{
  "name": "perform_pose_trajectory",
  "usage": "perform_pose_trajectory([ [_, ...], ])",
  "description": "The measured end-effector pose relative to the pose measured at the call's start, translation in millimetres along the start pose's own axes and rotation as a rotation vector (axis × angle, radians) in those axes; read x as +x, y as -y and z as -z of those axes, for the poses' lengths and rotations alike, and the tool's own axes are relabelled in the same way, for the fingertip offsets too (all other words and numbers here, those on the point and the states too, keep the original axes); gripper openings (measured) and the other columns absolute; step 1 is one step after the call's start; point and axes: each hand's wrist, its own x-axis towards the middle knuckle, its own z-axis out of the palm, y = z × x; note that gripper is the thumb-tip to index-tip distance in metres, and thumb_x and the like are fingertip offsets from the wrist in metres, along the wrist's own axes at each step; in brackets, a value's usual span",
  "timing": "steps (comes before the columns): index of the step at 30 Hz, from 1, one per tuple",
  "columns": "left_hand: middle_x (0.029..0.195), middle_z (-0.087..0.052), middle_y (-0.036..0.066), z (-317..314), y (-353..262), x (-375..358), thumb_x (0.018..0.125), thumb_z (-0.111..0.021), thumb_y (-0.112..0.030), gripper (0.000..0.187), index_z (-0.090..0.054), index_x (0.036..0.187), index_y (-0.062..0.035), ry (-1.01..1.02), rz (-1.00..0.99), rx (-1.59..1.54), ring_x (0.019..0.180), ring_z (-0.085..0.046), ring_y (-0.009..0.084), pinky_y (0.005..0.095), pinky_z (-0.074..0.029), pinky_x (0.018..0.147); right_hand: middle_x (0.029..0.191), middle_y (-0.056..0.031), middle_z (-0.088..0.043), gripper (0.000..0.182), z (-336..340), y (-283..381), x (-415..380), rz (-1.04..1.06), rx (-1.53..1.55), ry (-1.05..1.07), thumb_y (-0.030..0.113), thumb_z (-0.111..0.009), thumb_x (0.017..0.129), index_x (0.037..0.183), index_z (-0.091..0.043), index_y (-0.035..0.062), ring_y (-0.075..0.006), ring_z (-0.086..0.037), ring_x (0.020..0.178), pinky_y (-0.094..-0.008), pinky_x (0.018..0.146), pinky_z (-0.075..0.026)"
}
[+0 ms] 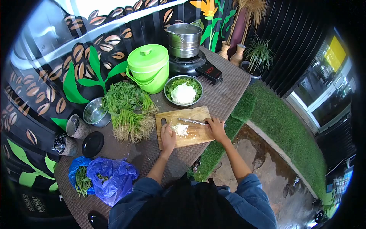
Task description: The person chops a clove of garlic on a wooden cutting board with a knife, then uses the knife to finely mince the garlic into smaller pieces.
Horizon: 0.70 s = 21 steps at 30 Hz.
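The right hand (215, 127) grips a knife (192, 121) over the cutting board (198, 113). The left hand (167, 136), fingers curled, holds nothing beside the white bits (180, 129). Best to chop slowly and keep fingers tucked away.

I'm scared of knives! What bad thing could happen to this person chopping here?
The left hand rests right beside the chopped white bits, close to the knife held by the right hand, so a finger might get nicked. The cutting board also sits near the table edge and could perhaps slip off.
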Motion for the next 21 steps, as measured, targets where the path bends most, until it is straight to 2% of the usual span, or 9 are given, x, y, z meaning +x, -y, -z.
perform_pose_trajectory([
  [2, 0.11, -0.055, 0.016, 0.1, 4.7, 1.8, 0.078, -0.057, 0.003, 0.038, -0.059, 0.116, -0.0009, 0.058, 0.016, 0.045, 0.099, -0.056, 0.031, 0.0358, -0.046, 0.084, 0.101, -0.0087, -0.053, 0.026, -8.8, -2.0, -13.4, -0.131, 0.013, -0.084, 0.015, -0.055, 0.085, 0.111, -0.056, 0.0126, -0.0274, -0.049, 0.104, -0.0527, 0.088, -0.031],
  [4, 0.106, -0.059, 0.017, 1.2, 3.6, 4.6, 0.078, -0.059, 0.004, 0.029, -0.064, 0.106, 0.002, 0.128, -0.008, 0.071, 0.095, -0.059, 0.0298, 0.0327, -0.047, 0.084, 0.101, -0.0113, -0.054, 0.027, -9.1, 7.8, -22.6, -0.184, -0.033, -0.065, 0.012, -0.055, 0.083, 0.11, -0.055, 0.0104, -0.0293, -0.051, 0.104, -0.0531, 0.086, -0.034],
  [6, 0.102, -0.061, 0.017, -1.5, 5.1, 7.1, 0.078, -0.06, 0.003, 0.026, -0.065, 0.103, 0.0027, 0.151, -0.015, 0.04, 0.093, -0.061, 0.0301, 0.0329, -0.048, 0.083, 0.104, -0.0149, -0.054, 0.029, -15.9, 18.7, -32.4, -0.338, -0.073, 0.001, 0.012, -0.056, 0.081, 0.11, -0.054, 0.0109, -0.0314, -0.054, 0.103, -0.052, 0.084, -0.037],
  [7, 0.098, -0.062, 0.018, -2.3, 7.1, 7.1, 0.078, -0.061, 0.002, 0.022, -0.066, 0.1, 0.0034, 0.173, -0.018, 0.008, 0.091, -0.062, 0.0303, 0.0331, -0.049, 0.081, 0.101, -0.0192, -0.057, 0.027, -19.4, 23.8, -37.6, -0.291, -0.075, -0.008, 0.016, -0.055, 0.083, 0.108, -0.051, 0.0072, -0.0368, -0.059, 0.095, -0.0529, 0.078, -0.043],
  [8, 0.098, -0.062, 0.018, -3.0, 8.8, 5.9, 0.078, -0.061, 0.002, 0.022, -0.066, 0.1, 0.0034, 0.172, -0.019, 0.01, 0.091, -0.062, 0.0303, 0.0331, -0.049, 0.081, 0.101, -0.0192, -0.057, 0.027, -23.0, 29.3, -43.1, -0.29, -0.073, -0.01, 0.016, -0.055, 0.083, 0.108, -0.051, 0.0072, -0.0368, -0.059, 0.095, -0.0529, 0.078, -0.043],
  [10, 0.094, -0.064, 0.018, -4.9, 5.1, 3.3, 0.078, -0.062, 0.001, 0.021, -0.066, 0.098, 0.0039, 0.153, -0.046, -0.003, 0.085, -0.063, 0.0305, 0.0336, -0.05, 0.078, 0.09, -0.0233, -0.062, 0.027, -8.9, 63.9, -48.0, -0.367, 0.197, 0.119, 0.019, -0.053, 0.088, 0.108, -0.047, 0.003, -0.043, -0.061, 0.082, -0.0531, 0.069, -0.047],
  [13, 0.093, -0.064, 0.018, -5.3, -3.7, 1.3, 0.079, -0.062, 0.0, 0.019, -0.067, 0.098, 0.0038, 0.154, -0.072, -0.045, 0.084, -0.064, 0.0301, 0.0328, -0.05, 0.076, 0.082, -0.028, -0.062, 0.031, -7.1, 97.2, -51.4, -0.315, 0.195, 0.121, 0.024, -0.049, 0.092, 0.11, -0.041, 0.0008, -0.0469, -0.06, 0.076, -0.0545, 0.066, -0.047],
  [17, 0.093, -0.064, 0.018, -0.7, -20.6, 0.4, 0.082, -0.061, 0.0, 0.018, -0.067, 0.099, 0.0039, 0.168, -0.039, -0.061, 0.084, -0.064, 0.0289, 0.0319, -0.05, 0.075, 0.083, -0.0306, -0.061, 0.032, -20.5, 104.9, -35.2, -0.383, 0.295, 0.212, 0.029, -0.043, 0.095, 0.109, -0.041, 0.0003, -0.0477, -0.06, 0.081, -0.0537, 0.071, -0.048],
  [21, 0.097, -0.064, 0.018, -4.8, -1.9, -0.6, 0.085, -0.06, -0.004, 0.018, -0.067, 0.101, 0.0018, 0.176, -0.039, -0.147, 0.085, -0.064, 0.0293, 0.0337, -0.051, 0.073, 0.087, -0.0304, -0.062, 0.032, -4.0, 113.8, -21.9, -0.406, 0.235, 0.29, 0.026, -0.046, 0.093, 0.108, -0.042, -0.0017, -0.0445, -0.063, 0.085, -0.0507, 0.075, -0.05],
])
